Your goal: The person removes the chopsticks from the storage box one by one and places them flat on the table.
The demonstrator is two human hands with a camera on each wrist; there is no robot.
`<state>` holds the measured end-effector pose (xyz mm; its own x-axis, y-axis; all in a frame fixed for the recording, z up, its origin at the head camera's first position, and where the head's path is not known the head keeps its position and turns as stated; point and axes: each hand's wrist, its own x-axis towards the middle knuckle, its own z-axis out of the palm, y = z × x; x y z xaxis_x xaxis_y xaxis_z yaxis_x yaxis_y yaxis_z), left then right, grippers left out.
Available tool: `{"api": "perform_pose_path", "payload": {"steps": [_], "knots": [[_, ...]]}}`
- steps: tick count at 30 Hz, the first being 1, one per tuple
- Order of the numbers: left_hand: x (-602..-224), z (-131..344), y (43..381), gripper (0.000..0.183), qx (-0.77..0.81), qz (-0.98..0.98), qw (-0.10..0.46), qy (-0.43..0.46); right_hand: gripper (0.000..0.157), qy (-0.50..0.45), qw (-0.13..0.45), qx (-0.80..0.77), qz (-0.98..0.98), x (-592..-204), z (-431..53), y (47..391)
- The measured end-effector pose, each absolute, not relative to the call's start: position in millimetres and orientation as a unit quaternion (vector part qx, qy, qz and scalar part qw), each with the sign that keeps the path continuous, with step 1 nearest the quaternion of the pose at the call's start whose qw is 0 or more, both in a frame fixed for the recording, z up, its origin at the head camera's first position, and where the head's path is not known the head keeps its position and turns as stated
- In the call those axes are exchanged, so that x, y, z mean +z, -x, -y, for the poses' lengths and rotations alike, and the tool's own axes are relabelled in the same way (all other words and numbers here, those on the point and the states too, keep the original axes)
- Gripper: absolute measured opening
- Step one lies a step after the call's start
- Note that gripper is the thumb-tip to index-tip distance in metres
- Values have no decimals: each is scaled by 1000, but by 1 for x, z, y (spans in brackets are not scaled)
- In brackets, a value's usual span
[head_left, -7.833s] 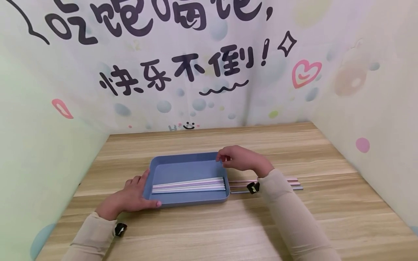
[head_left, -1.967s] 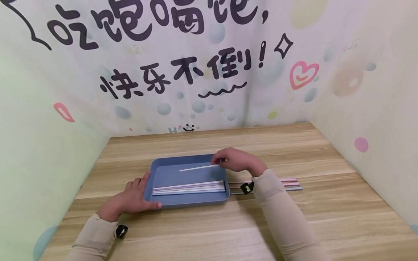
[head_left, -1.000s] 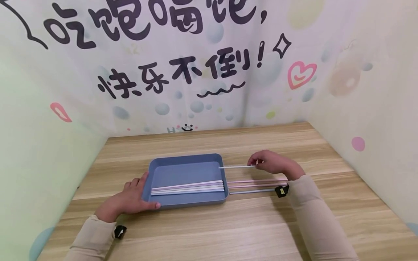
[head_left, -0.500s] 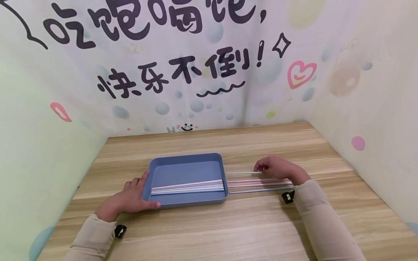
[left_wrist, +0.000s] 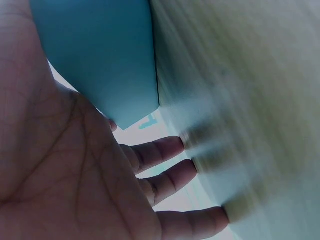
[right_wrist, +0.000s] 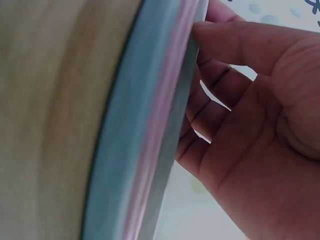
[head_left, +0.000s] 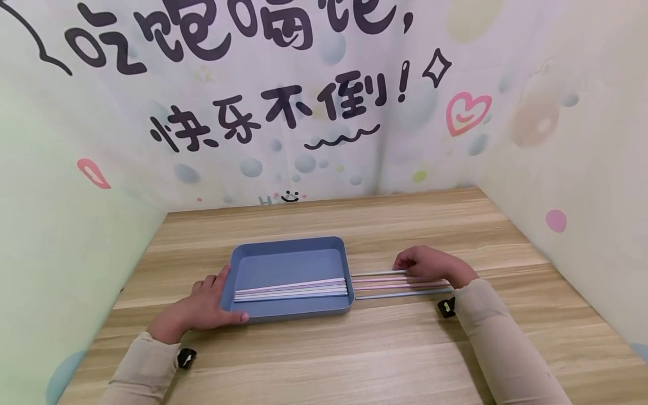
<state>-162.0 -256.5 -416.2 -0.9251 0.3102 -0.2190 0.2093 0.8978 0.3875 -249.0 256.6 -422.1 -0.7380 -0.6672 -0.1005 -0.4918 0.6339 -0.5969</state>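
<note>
A blue rectangular tray [head_left: 288,261] lies on the wooden table. My left hand [head_left: 202,306] rests against its left end, thumb on the front rim; in the left wrist view its fingers [left_wrist: 170,185] stretch out beside the tray's outer wall. Several pale chopsticks [head_left: 291,289] lie together along the front part of the tray. Right of the tray, my right hand [head_left: 430,264] pinches a pale chopstick [head_left: 374,273] between thumb and fingers, low over the table. This chopstick runs alongside pink chopsticks [head_left: 385,280] and a blue chopstick [head_left: 400,294]. The right forearm hides their far right ends.
White printed cloth walls [head_left: 324,169] enclose the table [head_left: 314,360] at the back and both sides. Bare wood shows in front of the tray and behind it.
My right hand has carried the pale chopstick from over the tray's back right corner out to the right, then down beside the pink ones. My left hand and the tray have stayed put.
</note>
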Motion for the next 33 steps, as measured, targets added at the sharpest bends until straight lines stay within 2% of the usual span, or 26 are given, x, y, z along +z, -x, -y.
{"api": "perform_pose_path", "payload": {"steps": [20, 33], "knots": [[-416, 257, 162, 126, 182, -965, 137, -134, 32, 310, 170, -275, -894, -423, -256, 249], [-416, 257, 161, 127, 183, -965, 140, -128, 23, 321, 119, -247, -907, -404, -226, 254]]}}
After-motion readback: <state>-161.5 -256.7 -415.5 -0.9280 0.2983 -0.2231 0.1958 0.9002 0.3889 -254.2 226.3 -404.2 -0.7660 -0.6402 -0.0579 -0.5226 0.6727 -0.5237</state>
